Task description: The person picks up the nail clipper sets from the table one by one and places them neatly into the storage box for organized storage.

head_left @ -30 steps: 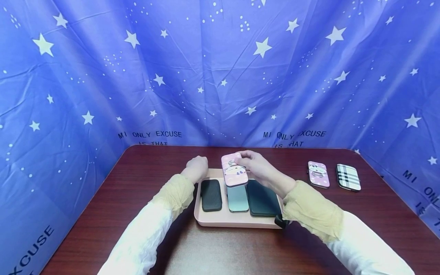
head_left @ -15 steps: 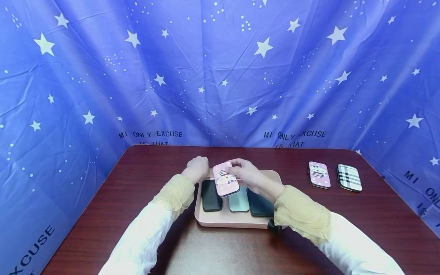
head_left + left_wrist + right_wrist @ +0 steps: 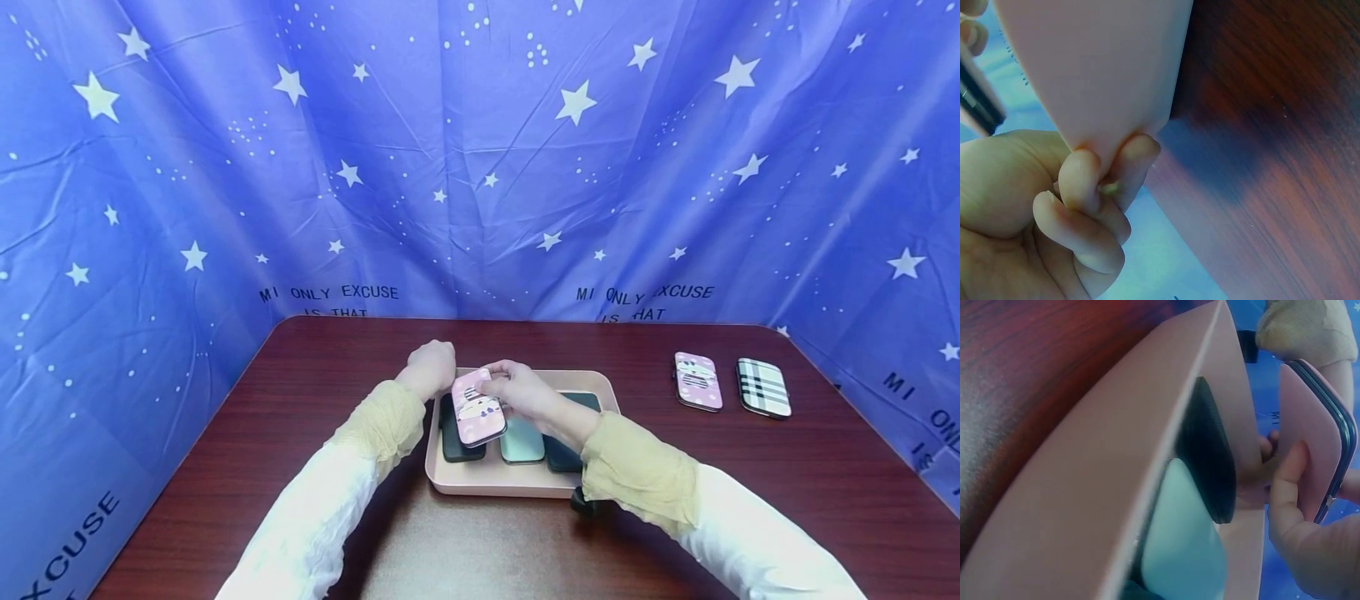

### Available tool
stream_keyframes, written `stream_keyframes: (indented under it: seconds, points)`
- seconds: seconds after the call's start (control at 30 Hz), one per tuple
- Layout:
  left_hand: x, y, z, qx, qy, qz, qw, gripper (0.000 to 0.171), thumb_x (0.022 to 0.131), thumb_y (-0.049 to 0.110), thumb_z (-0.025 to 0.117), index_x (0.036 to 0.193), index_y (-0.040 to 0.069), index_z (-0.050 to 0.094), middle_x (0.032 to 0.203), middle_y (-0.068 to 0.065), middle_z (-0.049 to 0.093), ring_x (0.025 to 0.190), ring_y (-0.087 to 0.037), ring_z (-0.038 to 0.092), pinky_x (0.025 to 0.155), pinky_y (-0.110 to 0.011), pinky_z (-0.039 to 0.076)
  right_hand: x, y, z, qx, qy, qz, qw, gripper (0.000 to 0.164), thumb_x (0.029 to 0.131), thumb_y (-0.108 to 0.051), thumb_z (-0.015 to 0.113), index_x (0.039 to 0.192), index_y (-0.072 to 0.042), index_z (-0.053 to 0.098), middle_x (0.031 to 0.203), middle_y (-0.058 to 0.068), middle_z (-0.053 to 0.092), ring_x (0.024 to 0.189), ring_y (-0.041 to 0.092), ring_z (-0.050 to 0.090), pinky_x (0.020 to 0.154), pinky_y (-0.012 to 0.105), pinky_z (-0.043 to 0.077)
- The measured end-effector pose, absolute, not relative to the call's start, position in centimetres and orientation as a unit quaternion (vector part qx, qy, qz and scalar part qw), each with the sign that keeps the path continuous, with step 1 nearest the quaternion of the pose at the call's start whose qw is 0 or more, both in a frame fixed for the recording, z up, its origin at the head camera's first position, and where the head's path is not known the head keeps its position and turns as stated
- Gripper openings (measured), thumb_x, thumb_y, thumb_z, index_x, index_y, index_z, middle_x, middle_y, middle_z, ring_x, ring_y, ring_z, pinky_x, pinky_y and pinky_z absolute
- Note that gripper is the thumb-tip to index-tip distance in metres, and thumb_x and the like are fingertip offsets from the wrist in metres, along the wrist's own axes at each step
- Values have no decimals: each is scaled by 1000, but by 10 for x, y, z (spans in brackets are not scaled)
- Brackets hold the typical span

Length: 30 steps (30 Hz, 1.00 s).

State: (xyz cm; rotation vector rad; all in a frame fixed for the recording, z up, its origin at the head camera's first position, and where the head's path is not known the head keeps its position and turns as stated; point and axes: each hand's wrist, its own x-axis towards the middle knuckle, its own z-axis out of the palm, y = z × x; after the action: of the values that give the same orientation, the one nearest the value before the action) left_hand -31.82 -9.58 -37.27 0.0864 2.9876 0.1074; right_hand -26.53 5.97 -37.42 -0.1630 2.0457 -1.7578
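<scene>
My left hand point(image 3: 430, 367) grips the far left corner of a pale pink tray point(image 3: 510, 486); in the left wrist view its fingers curl against that tray corner point(image 3: 1100, 69). Between right thumb and fingers, my right hand point(image 3: 528, 393) pinches a flat pink case point(image 3: 480, 423) with a cartoon print and a dark rim. The pink case point(image 3: 1313, 425) hangs tilted above the tray's left part, apart from what lies inside. Beneath it, a black textured case point(image 3: 454, 446) is partly covered. Beside that lie a mint case point(image 3: 522, 443) and a dark teal case point(image 3: 583, 405), half hidden by my right hand.
At the table's right stand apart another pink cartoon case point(image 3: 697, 382) and a plaid case point(image 3: 763, 388). The dark red wooden table point(image 3: 300, 500) ends at a blue star-printed curtain point(image 3: 450, 167) behind and at both sides.
My right hand has carried the pink case left and toward me, from above the mint case to above the black one. My left hand keeps its place on the tray.
</scene>
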Motion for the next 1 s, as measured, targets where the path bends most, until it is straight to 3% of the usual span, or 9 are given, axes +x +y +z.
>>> stream_keyframes:
  seconds: [0.7,1.0]
  points:
    - [-320,-96,-374,26,996,31,85,28,75,2,66,102,5,61,104,-11,66,84,-20,62,65,-38,55,-267,42,-395,-35,740,-631,230,36,91,-3,54,123,8,43,97,17,62,77,16,60,70,34,56]
    - [-318,-97,-374,29,996,46,67,20,84,5,57,102,5,62,107,-13,66,91,-23,63,73,-42,55,-269,38,-397,-48,744,-627,225,41,90,-2,55,128,7,40,98,15,61,73,14,59,60,28,55]
